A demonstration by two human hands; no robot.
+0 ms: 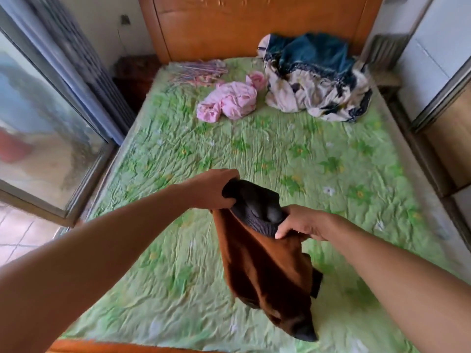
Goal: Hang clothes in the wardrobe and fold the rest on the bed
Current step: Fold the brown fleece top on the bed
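Both hands' grip [216, 191] [303, 222] on brown garment [262, 271] above bed [229, 149]

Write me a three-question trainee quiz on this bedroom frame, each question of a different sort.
1. True or false: both hands grip the brown garment with the dark ribbed collar.
2. What lies nearest the wooden headboard? A) crumpled pink garment B) blue and cream patterned heap
3. Fill in: the bundle of thin hangers lies on the ____ quilted bedspread.

Key: 1 true, left hand and right hand hold the collar; 2 B; 3 green.
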